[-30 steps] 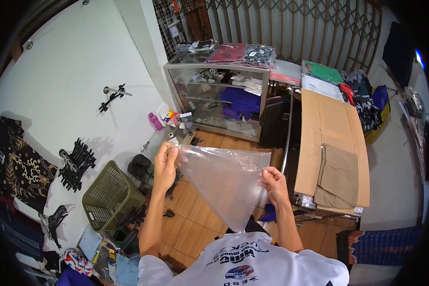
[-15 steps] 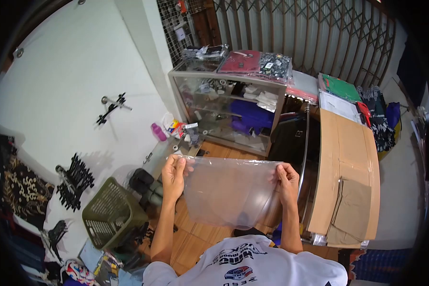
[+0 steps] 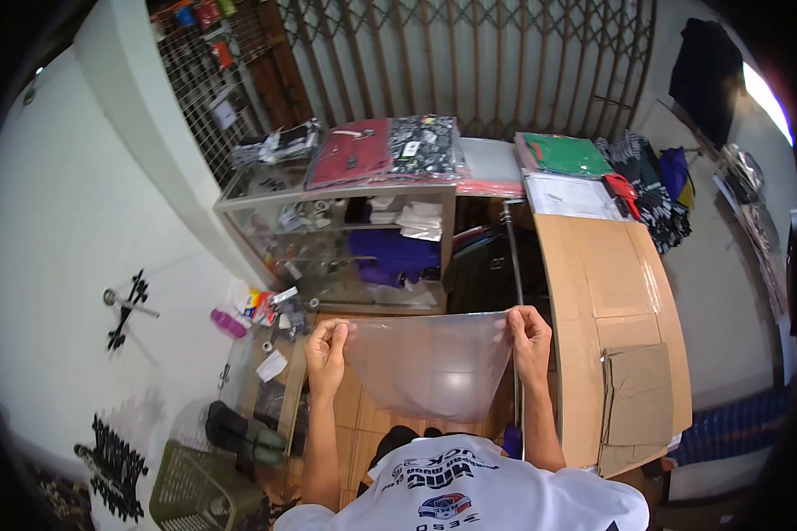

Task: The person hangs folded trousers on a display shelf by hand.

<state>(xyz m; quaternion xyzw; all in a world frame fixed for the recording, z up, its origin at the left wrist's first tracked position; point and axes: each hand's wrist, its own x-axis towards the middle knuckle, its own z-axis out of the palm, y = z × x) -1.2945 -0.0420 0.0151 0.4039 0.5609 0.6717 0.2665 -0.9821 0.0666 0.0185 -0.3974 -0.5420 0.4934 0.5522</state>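
Note:
A clear plastic bag (image 3: 425, 367) hangs stretched flat between my two hands, and the floor shows through it. My left hand (image 3: 328, 350) pinches its upper left corner between thumb and fingers. At the upper right corner, my right hand (image 3: 529, 341) grips the edge in the same way. Nothing can be seen inside the bag. To the right of my right hand, a folded khaki garment (image 3: 638, 403) lies on the cardboard-covered table (image 3: 584, 283).
Ahead stands a glass display case (image 3: 328, 248) topped with a bagged maroon garment (image 3: 354, 150) and a bagged black patterned garment (image 3: 422, 146). A bagged green garment (image 3: 567, 155) lies beyond the cardboard. An olive basket (image 3: 204, 491) and boots (image 3: 243, 434) stand lower left.
My view has turned to the right, so the case and wall have shifted left. Both hands still hold the bag stretched, with its lower edge slightly higher now.

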